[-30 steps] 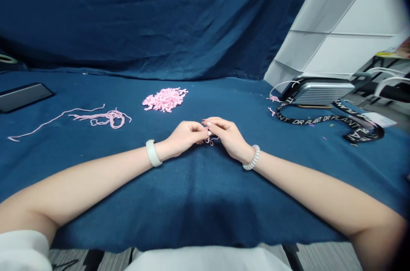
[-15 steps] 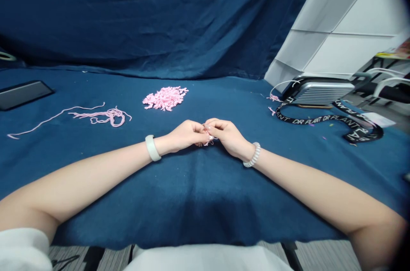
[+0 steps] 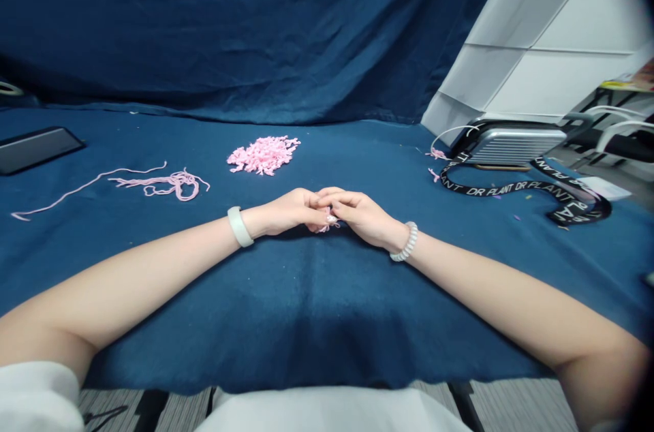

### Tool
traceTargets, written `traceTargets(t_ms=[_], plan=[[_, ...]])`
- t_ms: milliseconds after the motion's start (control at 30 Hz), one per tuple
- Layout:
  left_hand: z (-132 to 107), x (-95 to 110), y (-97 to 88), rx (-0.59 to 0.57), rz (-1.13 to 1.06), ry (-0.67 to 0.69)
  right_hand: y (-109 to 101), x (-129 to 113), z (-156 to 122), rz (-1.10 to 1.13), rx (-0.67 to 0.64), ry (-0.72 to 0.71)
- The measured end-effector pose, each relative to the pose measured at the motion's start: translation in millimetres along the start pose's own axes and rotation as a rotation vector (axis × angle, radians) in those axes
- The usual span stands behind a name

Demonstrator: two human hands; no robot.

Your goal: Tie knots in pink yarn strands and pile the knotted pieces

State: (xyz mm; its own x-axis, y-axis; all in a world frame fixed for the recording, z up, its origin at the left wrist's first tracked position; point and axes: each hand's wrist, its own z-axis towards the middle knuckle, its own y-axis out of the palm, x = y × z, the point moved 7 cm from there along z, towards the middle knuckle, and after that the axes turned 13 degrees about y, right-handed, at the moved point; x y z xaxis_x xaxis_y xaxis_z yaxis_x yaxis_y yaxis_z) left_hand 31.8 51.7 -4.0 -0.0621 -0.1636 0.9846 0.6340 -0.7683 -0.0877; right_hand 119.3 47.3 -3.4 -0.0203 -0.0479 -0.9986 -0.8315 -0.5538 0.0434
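Closer together now, the left hand (image 3: 291,211) and right hand (image 3: 362,212) overlap at the centre of the head view, both curled nearly shut. Between them they pinch a small yarn piece (image 3: 325,228), pink, its end showing just below the fingertips; the exact grip is hidden. On the blue cloth (image 3: 306,323), a yarn pile (image 3: 263,155) lies at 11 o'clock, a yarn strand (image 3: 176,184) at 10, and a silver case (image 3: 511,146) and black lanyard (image 3: 511,188) at 2.
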Motion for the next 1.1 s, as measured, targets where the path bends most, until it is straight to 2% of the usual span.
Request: traceTargets(t_ms=[100, 367, 633, 867, 1100], plan=[[0, 2, -1.3, -0.029, 0.030, -0.014, 4, 0, 0, -0.025, -0.075, 0.051], [-1, 6, 2.4, -0.060, 0.045, -0.065, 4, 2, 2, -0.031, -0.125, 0.067], [1, 3, 3.2, -0.058, -0.008, -0.047, 1, 2, 2, 0.067, -0.013, 0.067], [2, -5, -2.6, -0.004, 0.006, -0.048, -12, 6, 4, 0.078, 0.147, 0.011], [0, -8, -6.2, 0.067, 0.022, -0.097, -37, 4, 4, 0.207, 0.363, 0.022]])
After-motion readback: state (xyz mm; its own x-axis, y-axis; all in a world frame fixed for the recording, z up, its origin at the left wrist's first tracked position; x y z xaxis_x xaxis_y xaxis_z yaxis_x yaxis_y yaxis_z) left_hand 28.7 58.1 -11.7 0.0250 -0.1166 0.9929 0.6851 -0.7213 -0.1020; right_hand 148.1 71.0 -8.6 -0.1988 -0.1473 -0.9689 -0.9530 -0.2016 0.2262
